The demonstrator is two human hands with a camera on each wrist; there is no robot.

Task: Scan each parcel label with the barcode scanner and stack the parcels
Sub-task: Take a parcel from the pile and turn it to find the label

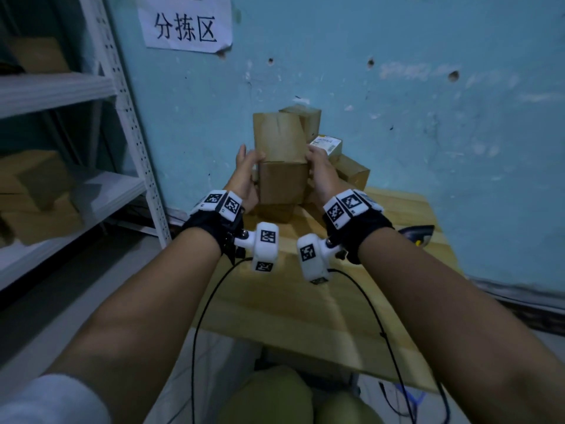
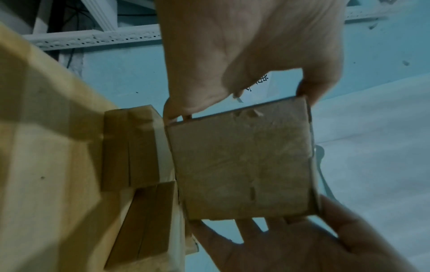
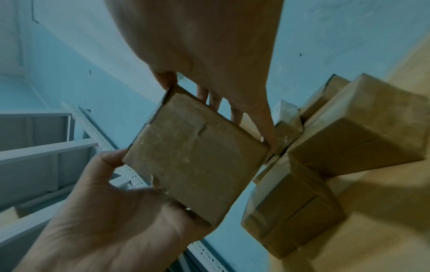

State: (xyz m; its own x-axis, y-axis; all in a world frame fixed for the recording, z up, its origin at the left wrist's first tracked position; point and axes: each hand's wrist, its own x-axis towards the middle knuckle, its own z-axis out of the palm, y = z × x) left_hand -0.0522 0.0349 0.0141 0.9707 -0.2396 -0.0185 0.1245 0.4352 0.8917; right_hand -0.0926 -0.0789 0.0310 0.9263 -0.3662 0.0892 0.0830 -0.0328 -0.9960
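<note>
Both hands hold one plain brown cardboard parcel (image 1: pixel 281 157) in the air over the far end of the wooden table (image 1: pixel 305 301). My left hand (image 1: pixel 249 162) grips its left side, thumb on the near face. My right hand (image 1: pixel 316 162) grips its right side. The left wrist view shows a square face of the parcel (image 2: pixel 242 160) pinched by my left hand (image 2: pixel 232 88). In the right wrist view the parcel (image 3: pixel 195 156) sits under my right hand (image 3: pixel 216 103). No label shows on it. The dark barcode scanner (image 1: pixel 419 235) lies on the table to the right.
Several more brown parcels (image 1: pixel 305 117) are piled against the blue wall behind, one with a white label (image 1: pixel 325 145). Parcels (image 3: pixel 360 128) crowd the table's far end. A white metal shelf rack (image 1: pixel 128 117) with boxes stands to the left. Cables hang from both wrists.
</note>
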